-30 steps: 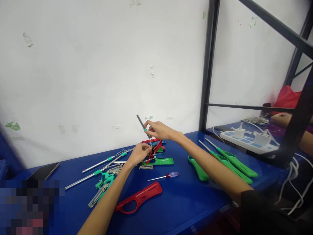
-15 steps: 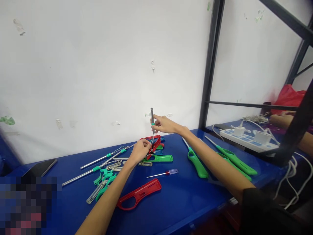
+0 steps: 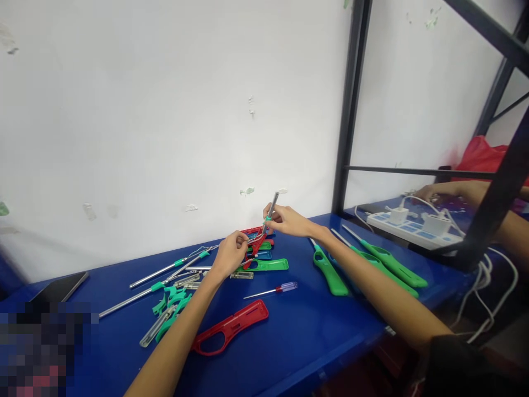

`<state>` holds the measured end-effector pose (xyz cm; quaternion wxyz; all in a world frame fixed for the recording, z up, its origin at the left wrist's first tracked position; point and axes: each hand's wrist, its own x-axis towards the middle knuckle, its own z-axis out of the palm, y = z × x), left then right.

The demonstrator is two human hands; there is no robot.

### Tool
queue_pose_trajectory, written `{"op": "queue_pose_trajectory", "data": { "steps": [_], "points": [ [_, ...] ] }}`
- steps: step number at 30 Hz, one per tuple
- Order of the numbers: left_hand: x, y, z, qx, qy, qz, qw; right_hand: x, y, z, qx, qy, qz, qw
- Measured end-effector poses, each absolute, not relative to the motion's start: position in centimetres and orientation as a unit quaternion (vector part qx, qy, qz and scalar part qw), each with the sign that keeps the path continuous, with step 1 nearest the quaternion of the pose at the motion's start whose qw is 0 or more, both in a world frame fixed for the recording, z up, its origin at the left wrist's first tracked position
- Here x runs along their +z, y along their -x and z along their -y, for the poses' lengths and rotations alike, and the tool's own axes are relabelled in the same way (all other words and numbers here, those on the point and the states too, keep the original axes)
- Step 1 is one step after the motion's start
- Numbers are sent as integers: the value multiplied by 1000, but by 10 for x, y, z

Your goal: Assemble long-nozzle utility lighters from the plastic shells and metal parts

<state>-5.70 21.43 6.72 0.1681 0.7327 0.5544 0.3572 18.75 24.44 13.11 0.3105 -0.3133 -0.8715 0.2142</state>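
Observation:
My right hand (image 3: 291,221) is closed round a metal lighter tube (image 3: 273,204) with a teal collar, its top tilted to the right. Thin pale wires run from the tube's lower end to my left hand (image 3: 230,253), whose fingertips pinch them. Under the hands lie red, blue and green lighter shell halves, among them a green half (image 3: 270,265). Closer to me rest a purple-handled screwdriver (image 3: 286,287) and a red shell half (image 3: 248,320). Teal triggers (image 3: 173,300) and clear fuel tanks (image 3: 157,325) are heaped beside my left forearm.
Several metal tubes (image 3: 157,274) with wires lie on the left of the blue table (image 3: 301,336), near a dark phone (image 3: 61,288). Green lighters (image 3: 330,274) lie to the right. Beyond the black frame (image 3: 349,116) are a power strip (image 3: 413,230) and another person's arm (image 3: 463,190).
The tube has gone from upright to tilted right and sits slightly lower. My right hand has shifted with it, and my left hand still pinches the wires. The other person's hand has reached further in.

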Motion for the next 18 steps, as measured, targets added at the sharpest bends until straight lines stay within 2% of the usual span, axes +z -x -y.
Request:
{"op": "queue_pose_trajectory", "data": {
  "steps": [9,18],
  "points": [
    [72,60,-209,319,-769,-544,104,121,-189,-256,250,308,867,300],
    [81,70,-209,324,-779,-526,107,113,-185,-257,282,287,859,315]
  ]
}}
